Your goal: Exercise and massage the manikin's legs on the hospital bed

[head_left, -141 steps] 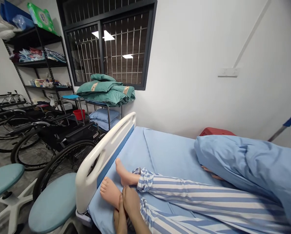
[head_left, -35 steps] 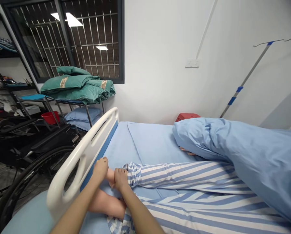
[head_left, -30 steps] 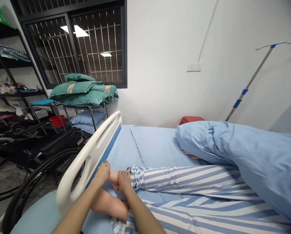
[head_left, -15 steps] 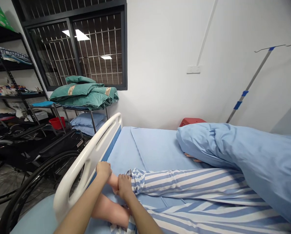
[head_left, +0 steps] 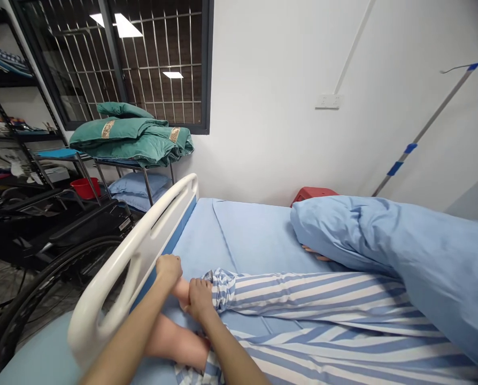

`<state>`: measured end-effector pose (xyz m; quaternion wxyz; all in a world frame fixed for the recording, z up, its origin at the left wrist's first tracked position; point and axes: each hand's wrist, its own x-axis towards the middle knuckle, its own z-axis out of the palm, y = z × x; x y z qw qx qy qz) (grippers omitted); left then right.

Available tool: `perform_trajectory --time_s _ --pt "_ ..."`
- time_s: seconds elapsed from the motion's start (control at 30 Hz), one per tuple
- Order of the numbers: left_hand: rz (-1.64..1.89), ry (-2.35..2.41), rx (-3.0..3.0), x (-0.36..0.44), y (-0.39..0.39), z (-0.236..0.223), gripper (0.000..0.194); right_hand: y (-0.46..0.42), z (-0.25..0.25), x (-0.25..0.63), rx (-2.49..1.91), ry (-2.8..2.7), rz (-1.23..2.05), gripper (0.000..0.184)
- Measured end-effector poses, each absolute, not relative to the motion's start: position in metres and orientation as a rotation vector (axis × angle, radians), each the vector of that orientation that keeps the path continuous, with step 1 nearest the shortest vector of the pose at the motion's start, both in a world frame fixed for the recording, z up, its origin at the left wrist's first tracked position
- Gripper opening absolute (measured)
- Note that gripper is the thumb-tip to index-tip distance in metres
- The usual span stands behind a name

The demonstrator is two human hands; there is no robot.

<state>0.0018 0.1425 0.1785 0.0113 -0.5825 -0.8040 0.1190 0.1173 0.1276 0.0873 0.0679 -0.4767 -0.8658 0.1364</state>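
Note:
Two legs in blue-and-white striped trousers [head_left: 303, 291] lie on the bed; whether they are a manikin's or a person's I cannot tell. My left hand [head_left: 169, 268] is closed around the foot of the farther leg, hiding most of it. Close beside it, my right hand [head_left: 200, 297] wraps the ankle [head_left: 182, 291] just below the bunched trouser cuff [head_left: 223, 289]. The nearer lower leg [head_left: 177, 342] rests bare on the sheet, partly behind my forearms. A blue quilt [head_left: 383, 235] covers the upper body, and some fingers [head_left: 317, 253] show under its edge.
A white bed end board [head_left: 132, 243] rises just left of my hands. Beyond it stand a black wheelchair [head_left: 82, 224] and a rack with folded green bedding [head_left: 130, 139]. A drip stand [head_left: 423, 128] leans at the right, and a red stool [head_left: 313, 192] is behind the bed.
The view has tilted down slightly and shifted, so the surroundings sit higher in the picture. Both hands keep their hold on the foot and ankle.

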Motion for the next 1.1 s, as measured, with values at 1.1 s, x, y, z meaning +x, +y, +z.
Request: perform_trajectory --time_s 1.1 --pt "0.470 -2.426 -1.796 0.020 0.117 0.182 0.029 0.124 0.088 0.120 -1.436 -2.572 0.423 0.053"
